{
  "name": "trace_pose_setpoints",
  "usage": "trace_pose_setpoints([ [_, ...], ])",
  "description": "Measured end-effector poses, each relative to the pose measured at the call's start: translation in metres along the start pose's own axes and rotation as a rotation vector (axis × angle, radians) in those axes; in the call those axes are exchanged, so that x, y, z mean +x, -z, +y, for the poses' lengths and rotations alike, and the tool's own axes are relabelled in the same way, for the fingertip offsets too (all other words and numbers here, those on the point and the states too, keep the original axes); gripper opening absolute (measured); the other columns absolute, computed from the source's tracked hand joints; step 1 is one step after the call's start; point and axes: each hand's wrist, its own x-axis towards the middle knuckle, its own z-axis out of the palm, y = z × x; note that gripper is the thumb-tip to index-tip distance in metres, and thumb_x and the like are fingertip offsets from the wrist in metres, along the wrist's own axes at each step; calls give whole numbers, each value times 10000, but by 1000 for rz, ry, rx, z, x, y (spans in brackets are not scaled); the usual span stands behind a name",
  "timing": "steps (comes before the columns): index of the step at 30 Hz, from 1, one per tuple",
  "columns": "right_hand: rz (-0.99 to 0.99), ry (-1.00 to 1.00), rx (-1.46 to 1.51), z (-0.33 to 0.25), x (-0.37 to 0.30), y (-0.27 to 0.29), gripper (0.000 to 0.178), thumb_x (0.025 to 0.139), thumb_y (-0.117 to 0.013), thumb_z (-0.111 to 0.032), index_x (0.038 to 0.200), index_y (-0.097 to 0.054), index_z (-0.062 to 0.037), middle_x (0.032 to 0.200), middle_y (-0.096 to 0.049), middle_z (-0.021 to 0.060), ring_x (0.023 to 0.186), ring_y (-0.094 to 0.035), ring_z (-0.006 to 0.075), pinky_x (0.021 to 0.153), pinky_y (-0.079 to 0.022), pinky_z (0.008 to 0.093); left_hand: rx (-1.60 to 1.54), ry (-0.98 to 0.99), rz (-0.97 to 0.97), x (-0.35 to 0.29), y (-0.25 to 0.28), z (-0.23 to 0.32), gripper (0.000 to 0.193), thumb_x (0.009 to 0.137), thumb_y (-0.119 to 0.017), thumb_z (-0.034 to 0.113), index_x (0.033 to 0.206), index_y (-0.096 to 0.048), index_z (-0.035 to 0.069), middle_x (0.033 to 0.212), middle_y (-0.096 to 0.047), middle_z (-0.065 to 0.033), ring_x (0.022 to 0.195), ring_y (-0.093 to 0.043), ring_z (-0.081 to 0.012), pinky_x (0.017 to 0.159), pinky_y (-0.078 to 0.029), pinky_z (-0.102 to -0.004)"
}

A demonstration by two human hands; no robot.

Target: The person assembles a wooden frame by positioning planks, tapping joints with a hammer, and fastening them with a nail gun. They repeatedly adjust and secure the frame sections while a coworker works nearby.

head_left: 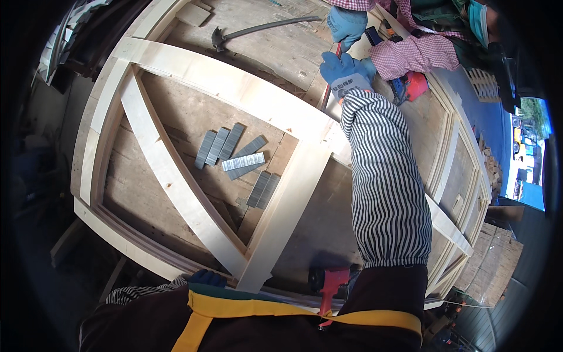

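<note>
Largest item: pale wooden frame of joined planks [319,134], lying flat over a brown board worktop [275,51], spanning most of the view. State of work, judged: well along in the lower-left bay, where a pale wooden diagonal brace [170,185] meets a broad pale crosspiece [291,214] at the near edge. The bay right of the crosspiece shows no brace in its visible part; work at the long rail's joint looks unfinished, since hands and tools gather there.

Edges: near rail runs close against the wearer's body; a red power tool [333,283] sits at that edge, limiting elbow room. Open room: bare boards left of the brace. The right forearm crosses the right bay; a co-worker's blue-gloved hand [346,28] crowds the far side.

Smaller items: dark long-handled hammer [218,39] beyond the long rail; grey metal staple strips [234,154] loose between brace and crosspiece.

Smallest: thin red-and-dark rod [326,98] at the joint, upper end at the co-worker's glove. Right hand [345,73], blue-gloved, lies over it, fingers bent; left hand [206,278], dark-blue-gloved, at the near rail. Grip of either: cannot tell, fingers partly hidden.
</note>
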Motion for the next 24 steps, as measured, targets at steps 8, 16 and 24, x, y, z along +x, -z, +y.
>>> trace_pose_setpoints([
  [8, -95, -68, 77, -1, 2, 10, 536, 974, -602, -133, 1496, -524, -223, 1658, -322, 65, 1448, -439, 278, 1168, -420, 415, 10, 35, 123, 9, -5, -1, 187, 661, -653, 263, 769, -556, 144, 769, -564, -34, 758, -610, -232, 786, -529, -404],
  [16, -251, -663, 711, -24, 15, -5, 645, 1029, -538, -301, 1621, -283, -300, 1493, -511, 190, 1312, -580, 348, 1061, -513, 493, 35, 13, 116, 29, -12, -20, 244, 714, -683, 259, 888, -578, 124, 836, -597, -59, 808, -632, -256, 802, -540, -425],
  [24, 89, -810, 944, -15, 47, -66, 559, 1030, -482, -205, 1564, -398, -348, 1199, -666, 234, 1118, -675, 365, 954, -528, 488, 24, 34, 87, 28, -9, -17, 306, 766, -713, 255, 1007, -599, 104, 902, -631, -83, 858, -654, -280, 817, -550, -446],
])
